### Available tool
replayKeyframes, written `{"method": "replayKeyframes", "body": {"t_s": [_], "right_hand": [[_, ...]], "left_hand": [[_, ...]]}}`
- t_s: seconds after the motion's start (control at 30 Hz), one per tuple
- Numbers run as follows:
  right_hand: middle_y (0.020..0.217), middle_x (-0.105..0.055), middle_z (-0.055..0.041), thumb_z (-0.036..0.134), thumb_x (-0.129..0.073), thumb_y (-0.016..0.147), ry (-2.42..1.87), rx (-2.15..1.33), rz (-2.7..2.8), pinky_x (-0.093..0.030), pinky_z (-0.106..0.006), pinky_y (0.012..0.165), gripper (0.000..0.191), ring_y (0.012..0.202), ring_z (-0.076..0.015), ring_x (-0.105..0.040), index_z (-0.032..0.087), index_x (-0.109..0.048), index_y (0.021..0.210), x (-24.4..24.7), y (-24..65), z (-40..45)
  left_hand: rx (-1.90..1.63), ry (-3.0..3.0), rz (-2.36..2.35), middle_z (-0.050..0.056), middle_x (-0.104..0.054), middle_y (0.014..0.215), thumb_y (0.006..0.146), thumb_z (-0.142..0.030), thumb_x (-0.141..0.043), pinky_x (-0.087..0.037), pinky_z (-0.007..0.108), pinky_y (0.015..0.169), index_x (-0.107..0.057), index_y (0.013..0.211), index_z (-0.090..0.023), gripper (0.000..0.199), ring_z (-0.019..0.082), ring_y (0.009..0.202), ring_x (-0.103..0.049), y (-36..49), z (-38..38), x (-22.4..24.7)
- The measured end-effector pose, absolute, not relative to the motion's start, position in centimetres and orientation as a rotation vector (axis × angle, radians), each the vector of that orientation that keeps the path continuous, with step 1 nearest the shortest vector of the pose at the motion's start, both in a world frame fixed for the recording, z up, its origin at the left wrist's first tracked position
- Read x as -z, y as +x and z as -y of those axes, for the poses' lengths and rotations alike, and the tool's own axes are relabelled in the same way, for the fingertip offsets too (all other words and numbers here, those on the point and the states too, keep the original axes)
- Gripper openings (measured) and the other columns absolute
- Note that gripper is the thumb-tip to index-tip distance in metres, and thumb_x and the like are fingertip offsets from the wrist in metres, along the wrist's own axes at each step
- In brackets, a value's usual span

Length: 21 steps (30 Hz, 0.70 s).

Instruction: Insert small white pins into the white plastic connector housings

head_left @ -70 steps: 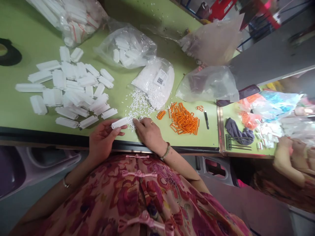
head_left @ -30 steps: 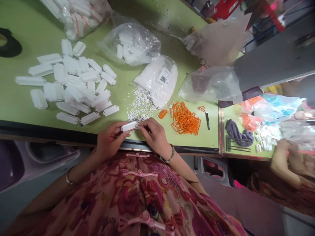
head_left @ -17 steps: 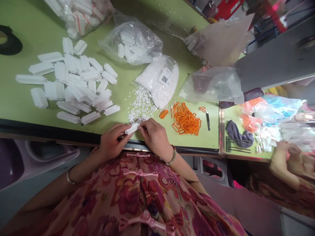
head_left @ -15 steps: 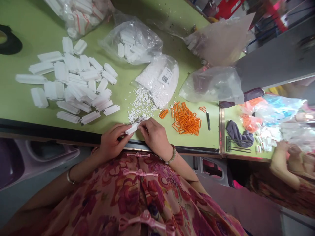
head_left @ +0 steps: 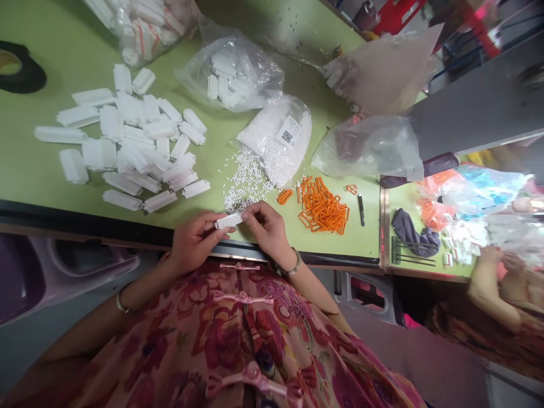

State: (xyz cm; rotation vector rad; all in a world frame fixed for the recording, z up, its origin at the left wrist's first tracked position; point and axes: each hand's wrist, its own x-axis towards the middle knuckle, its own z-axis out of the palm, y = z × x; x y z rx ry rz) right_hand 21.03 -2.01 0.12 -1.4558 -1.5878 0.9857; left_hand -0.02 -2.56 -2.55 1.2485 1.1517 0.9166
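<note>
Near the table's front edge, my left hand (head_left: pixel 196 239) grips a white plastic piece (head_left: pixel 228 221) by its left end; a gridded face of the piece shows. The fingers of my right hand (head_left: pixel 267 228) are pinched at the piece's right end. Just beyond the hands lie many tiny white parts (head_left: pixel 244 181), spilling from a clear bag (head_left: pixel 278 139) with a printed label. To the right is a heap of orange rectangular frames (head_left: pixel 323 207). A large pile of white plastic pieces (head_left: pixel 140 136) spreads over the left of the green table (head_left: pixel 204 170).
Clear bags of white pieces (head_left: pixel 232 76) stand behind. Other plastic bags (head_left: pixel 369 147) lie at the back right. A black-handled tool (head_left: pixel 361 209) is right of the orange heap. Black tape (head_left: pixel 21 68) sits far left. Another person's arm (head_left: pixel 493 289) is at the far right.
The white piece has been turned, so its gridded face now shows. My right hand has shifted slightly at its right end. The whole view has moved a little.
</note>
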Motion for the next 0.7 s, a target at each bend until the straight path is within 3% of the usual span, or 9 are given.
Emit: {"method": "replayKeyframes", "body": {"t_s": [0.2, 0.47, 0.7], "right_hand": [[0.080, -0.063, 0.0010, 0.046, -0.067, 0.103, -1.493, -1.001, 1.543, -0.049, -0.028, 0.069, 0.027, 0.070, -0.0141, -0.053, 0.022, -0.065, 0.089, 0.1, 20.8, 2.3], [0.096, -0.074, -0.0093, 0.028, -0.060, 0.108, -1.431, -0.525, 1.915, -0.058, -0.038, 0.085, 0.013, 0.091, -0.0231, -0.068, 0.023, -0.070, 0.102, 0.8, 20.7, 3.3], [0.087, -0.070, -0.0042, 0.029, -0.059, 0.109, -1.478, -0.513, 1.908, -0.054, -0.030, 0.073, 0.017, 0.076, -0.0171, -0.064, 0.023, -0.067, 0.096, 0.3, 21.0, 3.2]], "left_hand": [[-0.920, 1.278, -1.144, 0.008, -0.088, 0.091, 0.089, -0.068, -0.081, -0.070, 0.033, 0.072, -0.077, 0.112, -0.019, 0.055, 0.026, 0.075, -0.085, 0.0, 2.6, 2.8], [-0.933, 1.354, -1.162, 0.006, -0.087, 0.089, 0.091, -0.066, -0.080, -0.070, 0.035, 0.073, -0.077, 0.112, -0.020, 0.051, 0.026, 0.074, -0.084, 0.0, 2.6, 3.2], [-0.968, 1.509, -1.206, 0.007, -0.086, 0.102, 0.096, -0.054, -0.075, -0.068, 0.031, 0.073, -0.079, 0.111, -0.021, 0.037, 0.022, 0.078, -0.083, 0.0, 2.6, 3.0]]}}
